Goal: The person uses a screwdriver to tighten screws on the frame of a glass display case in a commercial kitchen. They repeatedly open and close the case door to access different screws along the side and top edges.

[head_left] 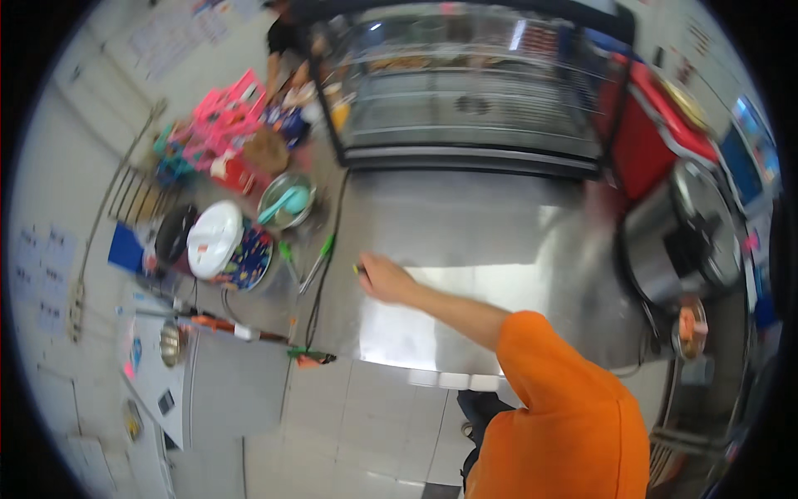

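My right hand is closed, just above the left part of the steel table. A small dark end with a yellow-green tip shows at its fingers, but I cannot make out what it belongs to. My bare forearm runs back to the orange sleeve at the lower right. The nearest things to this hand are green-handled tongs and a dark cable, both to its left. My left hand is out of view.
A glass display case spans the table's far side. Right stand a steel pot and a red cooler. Left are a bowl with a turquoise ladle, a white-lidded patterned container and a pink basket. Another person is behind.
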Available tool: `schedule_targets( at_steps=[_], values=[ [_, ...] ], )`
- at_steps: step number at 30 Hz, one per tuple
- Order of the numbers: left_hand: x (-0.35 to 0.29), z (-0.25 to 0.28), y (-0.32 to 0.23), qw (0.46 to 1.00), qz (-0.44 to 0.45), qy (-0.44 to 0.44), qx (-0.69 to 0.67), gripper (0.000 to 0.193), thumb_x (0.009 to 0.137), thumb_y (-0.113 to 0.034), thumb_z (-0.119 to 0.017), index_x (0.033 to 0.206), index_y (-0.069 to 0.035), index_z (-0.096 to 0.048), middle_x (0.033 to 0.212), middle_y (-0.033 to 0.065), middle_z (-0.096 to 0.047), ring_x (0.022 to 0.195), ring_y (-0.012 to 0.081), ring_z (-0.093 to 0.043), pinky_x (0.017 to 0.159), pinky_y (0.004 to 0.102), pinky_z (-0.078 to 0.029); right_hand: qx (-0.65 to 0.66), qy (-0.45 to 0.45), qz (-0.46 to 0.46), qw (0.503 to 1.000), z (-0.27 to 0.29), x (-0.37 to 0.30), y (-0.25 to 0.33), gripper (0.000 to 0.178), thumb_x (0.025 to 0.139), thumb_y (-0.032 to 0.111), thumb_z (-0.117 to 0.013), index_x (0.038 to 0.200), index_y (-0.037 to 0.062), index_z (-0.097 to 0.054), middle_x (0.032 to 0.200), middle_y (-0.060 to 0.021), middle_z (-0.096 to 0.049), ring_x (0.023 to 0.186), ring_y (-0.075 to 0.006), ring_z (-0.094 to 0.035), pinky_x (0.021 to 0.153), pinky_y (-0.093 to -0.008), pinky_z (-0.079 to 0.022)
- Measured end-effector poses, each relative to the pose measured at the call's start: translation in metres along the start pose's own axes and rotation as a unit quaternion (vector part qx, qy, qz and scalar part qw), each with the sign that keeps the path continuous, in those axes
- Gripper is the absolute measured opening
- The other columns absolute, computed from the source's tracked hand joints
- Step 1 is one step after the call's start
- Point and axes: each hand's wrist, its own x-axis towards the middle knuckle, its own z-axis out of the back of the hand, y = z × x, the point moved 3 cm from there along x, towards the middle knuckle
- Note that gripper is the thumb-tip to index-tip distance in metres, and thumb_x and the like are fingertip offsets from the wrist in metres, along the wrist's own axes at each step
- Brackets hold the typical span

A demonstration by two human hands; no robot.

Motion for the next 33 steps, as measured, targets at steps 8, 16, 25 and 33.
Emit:
schedule_targets(
  at_steps=[8, 16, 25, 33],
  values=[
    [-0.009, 0.014, 0.032, 0.957, -0.237, 0.167, -0.004, 0.027, 0.098, -0.03, -0.053, 0.092, -0.006, -0.063, 0.064, 0.0027, -0.056, 0.053, 0.0115, -0.048, 0.045, 0.0297, -0.04, 0.055, -0.046, -0.356, 0.932, 0.22, -0.484, 0.043, 0.041, 0.094, 0.042, -0.059, 0.083, 0.0022, -0.063, 0.068, -0.017, -0.06, 0.06, -0.0314, -0.057, 0.06, -0.0412, -0.046],
    [-0.145, -0.128, 0.022, 0.849, 0.055, 0.523, 0.043, 0.042, 0.098, -0.044, -0.046, 0.106, -0.006, -0.063, 0.088, 0.0112, -0.063, 0.077, 0.0206, -0.055, 0.068, 0.0354, -0.048, 0.091, -0.062, -0.797, 0.594, 0.266, -0.981, 0.004, 0.061, 0.097, 0.047, -0.045, 0.082, -0.0084, -0.067, 0.079, -0.0265, -0.068, 0.074, -0.0363, -0.069, 0.072, -0.0481, -0.055],
    [-0.421, -0.339, -0.112, 0.632, 0.357, 0.675, 0.135, 0.068, 0.097, -0.063, -0.033, 0.124, -0.006, -0.06, 0.117, 0.0161, -0.061, 0.105, 0.0236, -0.056, 0.09, 0.0366, -0.046, 0.317, -0.225, -0.807, 0.445, 0.329, -1.181, -0.068, 0.049, 0.1, 0.038, -0.045, 0.098, -0.0088, -0.06, 0.073, -0.0203, -0.066, 0.058, -0.0296, -0.065, 0.058, -0.0432, -0.054],
    [-0.643, -0.443, -0.382, 0.489, -0.091, 0.807, 0.317, 0.07, 0.099, -0.062, -0.043, 0.137, -0.004, -0.052, 0.124, 0.0138, -0.064, 0.113, 0.023, -0.061, 0.096, 0.0338, -0.048, 0.22, -0.239, -0.774, 0.544, 0.552, -1.312, -0.182, 0.037, 0.1, 0.026, -0.05, 0.114, -0.0077, -0.054, 0.07, -0.0175, -0.065, 0.05, -0.0255, -0.062, 0.049, -0.0371, -0.053]
  ],
)
